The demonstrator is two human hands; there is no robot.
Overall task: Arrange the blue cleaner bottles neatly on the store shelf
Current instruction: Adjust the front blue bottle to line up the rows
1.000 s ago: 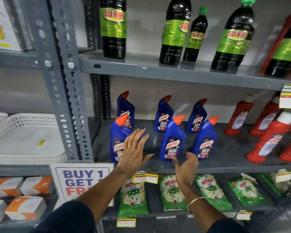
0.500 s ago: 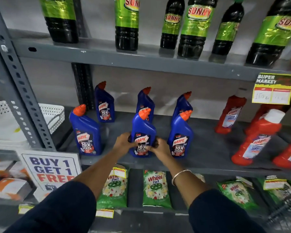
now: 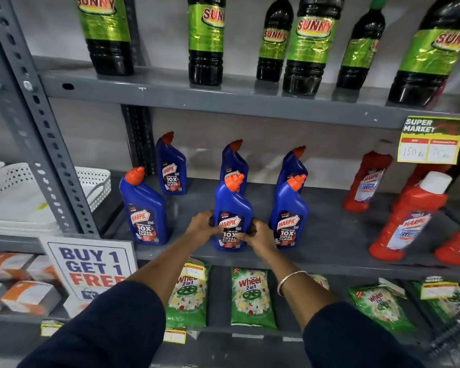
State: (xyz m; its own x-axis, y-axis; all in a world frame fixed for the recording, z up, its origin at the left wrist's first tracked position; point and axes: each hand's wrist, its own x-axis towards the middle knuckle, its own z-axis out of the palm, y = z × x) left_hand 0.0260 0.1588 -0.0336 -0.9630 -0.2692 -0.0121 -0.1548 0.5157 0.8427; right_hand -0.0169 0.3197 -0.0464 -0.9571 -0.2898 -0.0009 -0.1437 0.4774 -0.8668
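Note:
Several blue cleaner bottles with orange caps stand upright in two rows on the grey middle shelf (image 3: 329,235). The front row has a left bottle (image 3: 144,208), a middle bottle (image 3: 231,208) and a right bottle (image 3: 290,211). Behind them stand three more: back left bottle (image 3: 170,166), back middle bottle (image 3: 233,160), back right bottle (image 3: 292,163). My left hand (image 3: 203,227) grips the lower left side of the front middle bottle. On its lower right side, my right hand (image 3: 258,232) holds the same bottle.
Red cleaner bottles (image 3: 409,216) stand to the right on the same shelf. Dark bottles with green labels (image 3: 311,43) fill the shelf above. Green detergent packets (image 3: 250,296) lie below. A sale sign (image 3: 91,264) leans at lower left, a white basket (image 3: 93,184) beyond the upright.
A second ago both hands hovered open in front of the shelf. They have closed on the front middle bottle and stayed there; the view shifted right.

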